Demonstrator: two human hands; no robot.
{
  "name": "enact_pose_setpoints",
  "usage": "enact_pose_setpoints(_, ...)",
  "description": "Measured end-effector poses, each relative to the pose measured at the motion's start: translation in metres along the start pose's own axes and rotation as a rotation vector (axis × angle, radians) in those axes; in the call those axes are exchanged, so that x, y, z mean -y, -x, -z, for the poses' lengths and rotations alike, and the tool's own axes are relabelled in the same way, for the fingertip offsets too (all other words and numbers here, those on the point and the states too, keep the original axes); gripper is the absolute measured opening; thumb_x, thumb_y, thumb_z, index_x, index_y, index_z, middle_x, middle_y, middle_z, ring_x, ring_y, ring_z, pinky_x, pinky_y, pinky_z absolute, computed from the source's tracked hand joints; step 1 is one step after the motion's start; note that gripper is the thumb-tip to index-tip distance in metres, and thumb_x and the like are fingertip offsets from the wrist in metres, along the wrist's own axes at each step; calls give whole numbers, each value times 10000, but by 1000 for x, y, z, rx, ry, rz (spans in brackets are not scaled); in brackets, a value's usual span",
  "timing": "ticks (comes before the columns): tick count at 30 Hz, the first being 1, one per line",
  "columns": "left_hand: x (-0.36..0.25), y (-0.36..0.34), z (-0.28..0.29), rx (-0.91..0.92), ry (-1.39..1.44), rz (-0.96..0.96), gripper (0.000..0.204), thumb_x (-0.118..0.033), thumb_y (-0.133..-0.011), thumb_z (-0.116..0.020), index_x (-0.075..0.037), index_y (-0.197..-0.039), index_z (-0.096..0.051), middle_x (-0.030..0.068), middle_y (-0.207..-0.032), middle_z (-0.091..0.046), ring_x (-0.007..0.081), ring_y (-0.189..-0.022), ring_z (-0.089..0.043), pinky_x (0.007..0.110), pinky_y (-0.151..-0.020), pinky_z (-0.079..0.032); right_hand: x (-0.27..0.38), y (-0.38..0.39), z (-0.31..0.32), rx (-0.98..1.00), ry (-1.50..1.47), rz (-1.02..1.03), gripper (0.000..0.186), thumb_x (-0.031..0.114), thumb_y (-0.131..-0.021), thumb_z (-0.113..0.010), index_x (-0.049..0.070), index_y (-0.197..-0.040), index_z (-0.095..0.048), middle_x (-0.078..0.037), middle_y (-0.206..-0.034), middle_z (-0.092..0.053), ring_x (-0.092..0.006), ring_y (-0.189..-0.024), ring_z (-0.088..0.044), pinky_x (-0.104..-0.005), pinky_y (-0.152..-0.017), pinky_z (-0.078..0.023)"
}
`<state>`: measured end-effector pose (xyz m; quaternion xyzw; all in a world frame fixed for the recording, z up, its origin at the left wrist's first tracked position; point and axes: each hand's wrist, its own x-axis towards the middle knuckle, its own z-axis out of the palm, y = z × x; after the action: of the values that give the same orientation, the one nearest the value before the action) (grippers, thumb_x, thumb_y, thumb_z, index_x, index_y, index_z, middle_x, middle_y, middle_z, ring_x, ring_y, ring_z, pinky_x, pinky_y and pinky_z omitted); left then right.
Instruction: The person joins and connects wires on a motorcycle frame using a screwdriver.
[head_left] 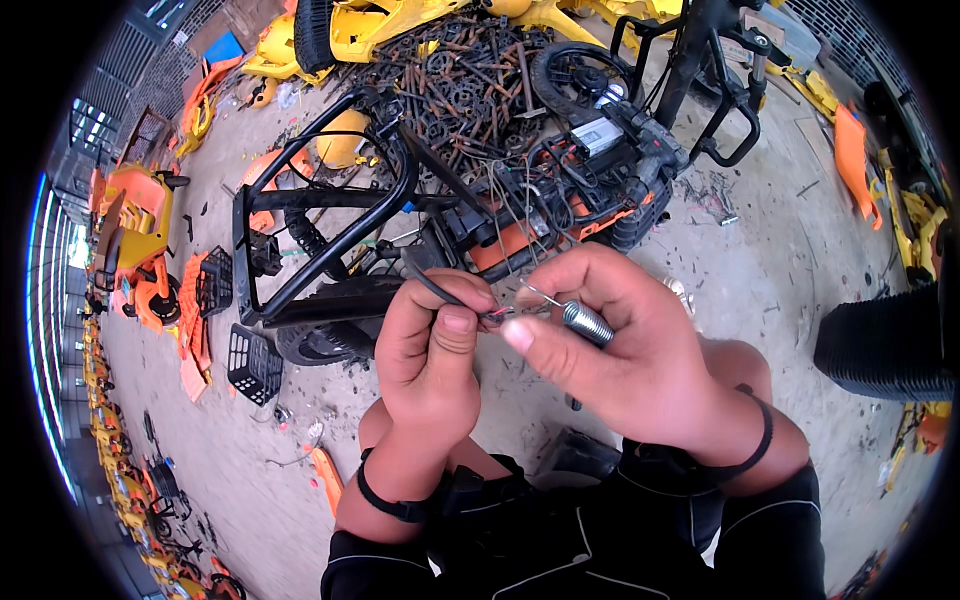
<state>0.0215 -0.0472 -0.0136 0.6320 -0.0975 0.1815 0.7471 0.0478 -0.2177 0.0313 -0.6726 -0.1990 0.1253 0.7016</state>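
Note:
My left hand (432,345) pinches a black cable (432,287) between thumb and fingers. At the cable's end, small reddish wire strands (497,314) poke out beside my thumb. My right hand (630,345) is closed around a silvery coil spring (587,323), whose thin straight end (540,292) points up and left toward the cable. The two hands almost meet, and the right thumb tip reaches close to the strands. Just beyond them lies a partly stripped scooter with a black tubular frame (330,265) and orange body (515,245); thin loose wires hang over it.
A heap of rusty metal parts (450,90) lies behind the scooter. Black plastic baskets (254,364) and an orange-yellow shell (140,215) stand at left. Orange panels (855,160) and a ribbed black stack (885,348) are at right. Small debris litters the concrete floor (770,260).

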Motion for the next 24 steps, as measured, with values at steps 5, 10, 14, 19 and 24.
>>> enact_pose_setpoints(5,-2,1,0,36,139,76,172,-177,-1025,-528,-7,-1014,-557,87,-977,-590,119,-804,-575,266,-753,-470,2,17,4,-75,375,355,196,79,-895,-638,-34,-1004,-520,-134,-721,-597,-264,-538,-611,-344,-508,-480)
enact_pose_setpoints(10,-2,1,-6,50,183,72,182,-190,-1022,-532,-10,-1012,-555,86,-968,-584,126,-812,-573,272,-753,-472,-14,17,2,-128,598,569,216,64,-825,-685,-22,-970,-549,-142,-723,-592,-295,-561,-600,-371,-523,-491)
enact_pose_setpoints(14,-2,2,-12,87,144,50,182,-193,-1018,-539,-11,-1005,-551,94,-962,-579,131,-818,-573,274,-753,-475,-17,16,5,-156,610,608,185,75,-833,-681,-22,-940,-566,-138,-720,-585,-289,-573,-596,-366,-528,-492)
enact_pose_setpoints(19,-1,2,-17,79,136,49,175,-184,-1013,-545,-9,-1001,-553,99,-963,-579,131,-817,-574,274,-755,-480,-18,16,11,-154,681,635,187,81,-813,-682,-24,-934,-586,-123,-712,-572,-279,-573,-591,-348,-531,-497)
enact_pose_setpoints(24,0,3,-18,53,141,56,177,-178,-1003,-565,-1,-999,-575,103,-980,-590,136,-812,-579,276,-751,-483,-18,16,13,-186,813,720,261,70,-710,-687,-25,-944,-622,-96,-733,-563,-236,-577,-589,-321,-521,-489)
